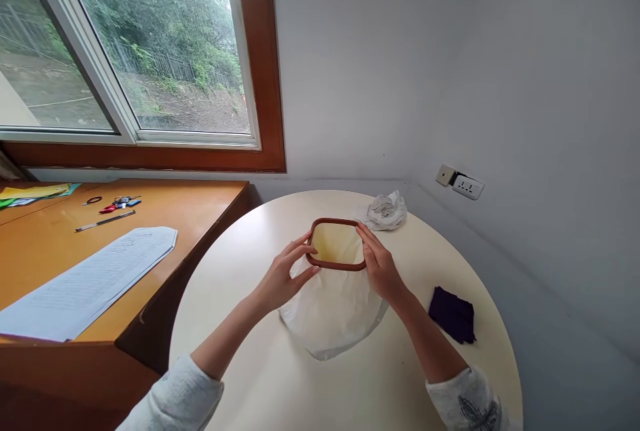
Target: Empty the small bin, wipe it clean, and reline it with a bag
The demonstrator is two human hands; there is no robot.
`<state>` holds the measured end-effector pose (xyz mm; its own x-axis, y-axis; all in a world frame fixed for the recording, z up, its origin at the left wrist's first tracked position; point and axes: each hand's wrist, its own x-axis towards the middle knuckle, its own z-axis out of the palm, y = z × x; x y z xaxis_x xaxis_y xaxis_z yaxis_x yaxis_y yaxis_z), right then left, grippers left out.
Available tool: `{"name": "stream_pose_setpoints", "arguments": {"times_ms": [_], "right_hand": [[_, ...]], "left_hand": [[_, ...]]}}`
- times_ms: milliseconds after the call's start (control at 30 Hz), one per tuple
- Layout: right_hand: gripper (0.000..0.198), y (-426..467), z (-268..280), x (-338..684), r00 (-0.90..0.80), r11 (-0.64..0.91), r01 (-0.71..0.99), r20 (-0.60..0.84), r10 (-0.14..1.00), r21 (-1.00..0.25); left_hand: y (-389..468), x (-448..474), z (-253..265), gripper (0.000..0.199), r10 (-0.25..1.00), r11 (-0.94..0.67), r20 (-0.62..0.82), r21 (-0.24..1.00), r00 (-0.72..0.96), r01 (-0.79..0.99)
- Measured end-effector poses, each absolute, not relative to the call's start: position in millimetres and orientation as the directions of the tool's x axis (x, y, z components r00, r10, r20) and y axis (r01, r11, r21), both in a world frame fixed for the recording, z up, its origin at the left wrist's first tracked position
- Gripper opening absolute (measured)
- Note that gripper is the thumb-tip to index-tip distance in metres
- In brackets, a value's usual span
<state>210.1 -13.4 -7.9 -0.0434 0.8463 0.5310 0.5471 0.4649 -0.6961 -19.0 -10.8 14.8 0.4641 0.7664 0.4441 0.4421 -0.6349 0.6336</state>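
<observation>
A brown rounded-rectangular rim [337,266] tops a bin-like container with a pale yellow inside [333,241], near the middle of the round table. A translucent white plastic bag [330,321] hangs from below the rim and spreads over the tabletop toward me. My left hand [285,271] holds the rim's left side, thumb near the front corner and fingers at the edge. On the opposite side, my right hand [381,261] grips the rim with its fingers lying along it. The bag hides the container's lower part.
On the round cream table [225,298] lie a crumpled plastic bag [387,211] at the back and a folded dark purple cloth [453,314] at right. The wooden desk [200,218] at left bears papers [95,284], a pen [105,220] and keys [123,202]. A wall stands behind.
</observation>
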Motion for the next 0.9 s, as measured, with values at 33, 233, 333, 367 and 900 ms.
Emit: {"name": "stream_pose_setpoints", "arguments": {"times_ms": [33, 233, 333, 367, 900], "right_hand": [[0.046, -13.5, -7.2, 211.3, -0.035, 0.460, 0.553, 0.532, 0.846, -0.694], [0.046, -18.1, -8.2, 227.4, 0.054, 0.426, 0.584, 0.556, 0.829, -0.691], [0.046, -22.0, -11.8, 241.7, 0.078, 0.387, 0.618, 0.544, 0.836, -0.684], [0.046, -23.6, -13.1, 246.9, 0.085, 0.374, 0.631, 0.540, 0.837, -0.679], [0.039, -64.1, -45.3, 333.5, 0.264, 0.052, 0.794, 0.421, 0.868, -0.605]], "left_hand": [[-11.1, -17.5, 14.7, 0.024, 0.770, -0.631, 0.445, 0.636, 0.456, 0.444], [-13.4, -6.1, 12.2, 0.022, 0.769, -0.632, 0.456, 0.645, 0.448, 0.429], [-14.3, -0.3, 11.6, 0.023, 0.777, -0.624, 0.450, 0.647, 0.440, 0.439], [-14.6, 1.6, 11.6, 0.024, 0.779, -0.621, 0.448, 0.647, 0.439, 0.442], [-12.5, 34.8, 10.8, 0.025, 0.757, -0.640, 0.441, 0.648, 0.482, 0.413]]}}
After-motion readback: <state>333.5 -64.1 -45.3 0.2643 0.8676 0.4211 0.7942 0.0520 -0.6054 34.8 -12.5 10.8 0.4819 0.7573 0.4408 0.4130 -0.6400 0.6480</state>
